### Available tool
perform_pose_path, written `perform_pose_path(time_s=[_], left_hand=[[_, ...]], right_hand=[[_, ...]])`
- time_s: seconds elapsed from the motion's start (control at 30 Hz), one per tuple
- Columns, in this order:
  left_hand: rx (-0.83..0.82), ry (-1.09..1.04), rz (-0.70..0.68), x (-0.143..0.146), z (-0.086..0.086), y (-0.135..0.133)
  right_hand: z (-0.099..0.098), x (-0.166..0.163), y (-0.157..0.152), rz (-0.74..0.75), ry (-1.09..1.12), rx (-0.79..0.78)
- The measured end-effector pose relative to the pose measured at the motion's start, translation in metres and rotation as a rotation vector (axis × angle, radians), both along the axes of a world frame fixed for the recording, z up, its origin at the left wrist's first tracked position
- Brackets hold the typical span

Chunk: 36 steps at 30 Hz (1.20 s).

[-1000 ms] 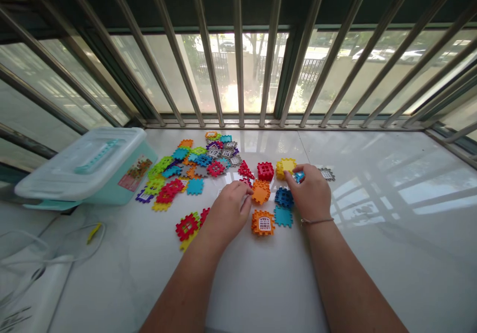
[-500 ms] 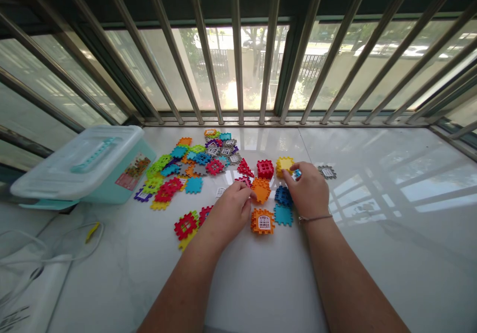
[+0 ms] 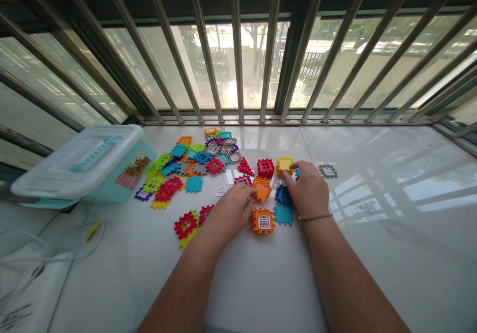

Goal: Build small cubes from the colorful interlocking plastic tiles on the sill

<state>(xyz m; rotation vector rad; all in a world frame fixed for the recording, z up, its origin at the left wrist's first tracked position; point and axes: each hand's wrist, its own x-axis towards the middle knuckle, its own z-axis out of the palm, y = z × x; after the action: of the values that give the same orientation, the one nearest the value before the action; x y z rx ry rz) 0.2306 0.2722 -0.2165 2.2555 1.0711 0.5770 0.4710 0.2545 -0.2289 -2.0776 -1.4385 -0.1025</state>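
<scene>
Head view: looking forward and down past both forearms onto a white stone bench [image 3: 387,273].
Landmark: orange windowed cube [image 3: 263,221], built of interlocking plastic tiles, standing on the bench with no hand touching it.
Left hand [image 3: 231,211]: just behind and left of the orange windowed cube, back of the hand up.
Left grip: fingers [image 3: 248,196] curled down against an orange tile piece [image 3: 261,189]; clenched or merely touching, I cannot tell.
Right hand [image 3: 307,191]: behind and right of the orange windowed cube, a thin bracelet [image 3: 315,217] on its wrist.
Right grip: thumb pressed to a yellow cube [image 3: 284,164], fingers curved over a small blue piece [image 3: 297,173]; whether either is held, I cannot tell.
Beside the hands: a teal tile [image 3: 283,214] just right of the orange windowed cube, a blue block [image 3: 283,196] just beyond that tile.
Farther on: a red cube [image 3: 265,168] beyond the orange windowed cube, a grey tile [image 3: 328,171] off to its right (a white window grid fills that tile).
Far left: a heap of mixed tiles [image 3: 190,166] beyond and left of the orange windowed cube, then a lidded plastic storage box [image 3: 122,184].
Farthest: steel window bars [image 3: 237,49] beyond everything on the bench.
</scene>
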Motion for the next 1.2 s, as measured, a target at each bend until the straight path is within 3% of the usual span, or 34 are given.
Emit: perform_pose_path(time_s=[0.2,0.37,0.47,0.7,1.2], left_hand=[[0.054,-0.054,0.008,-0.001,-0.004,0.001],[0.109,-0.064,0.028,-0.003,-0.005,0.003],[0.146,-0.06,0.026,-0.004,-0.007,0.004],[0.211,-0.029,-0.035,-0.004,-0.008,0.004],[0.221,0.016,-0.069,-0.003,-0.006,0.002]], right_hand=[[0.016,-0.008,-0.003,0.073,-0.025,0.069],[0.025,-0.02,-0.003,0.394,0.023,-0.015],[0.024,-0.025,-0.003,0.489,0.031,-0.081],[0.021,-0.028,-0.003,0.486,0.031,-0.186],[0.019,-0.031,-0.002,0.483,0.039,-0.211]])
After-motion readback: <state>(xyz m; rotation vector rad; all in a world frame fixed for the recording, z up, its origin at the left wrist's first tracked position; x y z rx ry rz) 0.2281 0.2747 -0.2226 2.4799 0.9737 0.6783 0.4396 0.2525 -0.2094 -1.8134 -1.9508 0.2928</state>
